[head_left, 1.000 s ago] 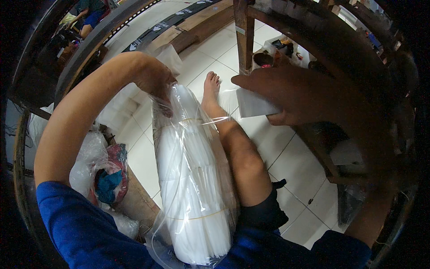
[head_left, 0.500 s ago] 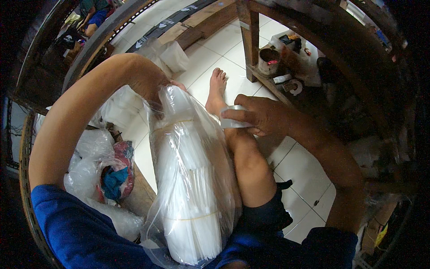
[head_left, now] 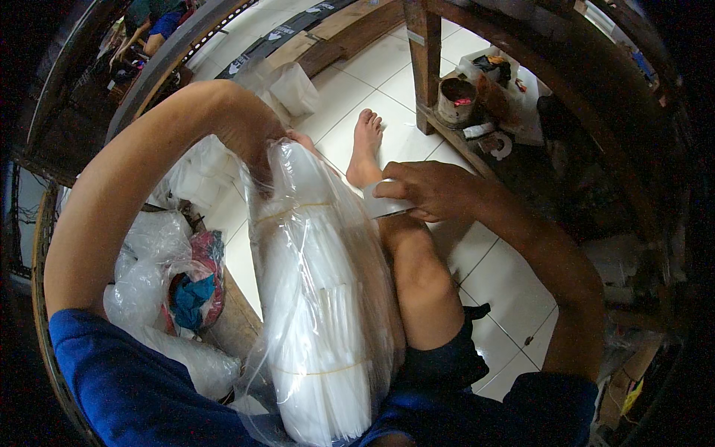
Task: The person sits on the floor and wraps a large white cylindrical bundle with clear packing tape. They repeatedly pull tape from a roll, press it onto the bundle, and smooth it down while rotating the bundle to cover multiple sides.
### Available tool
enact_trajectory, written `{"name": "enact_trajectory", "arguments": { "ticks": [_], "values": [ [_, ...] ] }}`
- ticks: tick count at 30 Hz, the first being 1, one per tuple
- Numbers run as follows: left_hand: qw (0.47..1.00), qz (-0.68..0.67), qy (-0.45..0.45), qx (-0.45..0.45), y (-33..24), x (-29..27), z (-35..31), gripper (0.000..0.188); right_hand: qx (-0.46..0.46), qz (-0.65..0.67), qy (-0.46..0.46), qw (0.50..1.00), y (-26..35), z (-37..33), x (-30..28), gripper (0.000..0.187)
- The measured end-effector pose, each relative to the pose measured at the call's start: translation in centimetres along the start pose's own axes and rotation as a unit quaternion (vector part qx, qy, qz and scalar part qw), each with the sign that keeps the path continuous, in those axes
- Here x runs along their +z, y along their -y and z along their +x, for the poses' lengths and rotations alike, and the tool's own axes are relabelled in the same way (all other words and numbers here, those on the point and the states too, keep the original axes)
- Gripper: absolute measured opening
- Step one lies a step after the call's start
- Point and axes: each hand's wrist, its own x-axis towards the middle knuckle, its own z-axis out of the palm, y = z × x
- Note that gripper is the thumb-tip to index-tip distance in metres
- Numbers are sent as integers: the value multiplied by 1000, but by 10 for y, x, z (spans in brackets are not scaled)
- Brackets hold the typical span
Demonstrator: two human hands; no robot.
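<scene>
Across my lap lies a long clear plastic bag (head_left: pixel 378 328) packed with bundles of white translucent plastic pieces (head_left: pixel 313 257). Thin yellowish bands circle the bundles. My left hand (head_left: pixel 277 149) is curled around the bag's far end, gripping the plastic, with most of its fingers hidden behind it. Just right of that end, above my shin, my right hand (head_left: pixel 421 192) is closed on a roll of clear tape (head_left: pixel 378 201), fingers over its rim. Whether a strip of tape runs from the roll to the bag cannot be made out.
Crumpled clear plastic bags (head_left: pixel 153 249) and a teal cloth (head_left: pixel 192 298) lie at my left. Farther off is a white translucent bundle (head_left: pixel 294 89). A wooden post (head_left: pixel 423 67) and a shelf with a dirty can (head_left: pixel 456 100) stand at the far right. Another person (head_left: pixel 160 26) is at the upper left.
Both hands keep their grip on the bag and the tape roll. The right hand and roll have tilted slightly; otherwise the view has shifted a little.
</scene>
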Motion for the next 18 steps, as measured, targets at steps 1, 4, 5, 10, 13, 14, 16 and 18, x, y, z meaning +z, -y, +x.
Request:
{"name": "enact_trajectory", "arguments": {
  "ticks": [1, 4, 5, 10, 13, 14, 16, 18],
  "values": [
    [1000, -8, 1, 6, 1, -1, 0, 54, -2, 4, 4, 1000, -2, 2, 4, 68],
    [1000, -15, 6, 19, 5, -4, 3, 58, -3, -1, 16, 1000, -5, 8, 12, 65],
    [1000, -10, 7, 20, 8, -6, 5, 60, -2, -13, 20, 1000, -6, 9, 13, 64],
    [977, -86, -190, 30, 5, 3, -24, 67, 6, -59, 12, 998, -3, 9, 16, 73],
    [878, -300, -330, 172, 19, 18, -30, 66, 1, -69, -14, 998, -3, 7, 18, 74],
    [890, -256, -325, 191, 20, 22, -33, 66, 3, -75, -18, 997, -1, 6, 18, 75],
    [909, -163, -309, 227, 22, 31, -40, 65, 7, -77, -31, 997, 1, 3, 18, 79],
    [927, -215, -251, 180, 11, 36, -47, 59, 7, -69, -46, 997, 2, -2, 18, 82]
  ]
}}
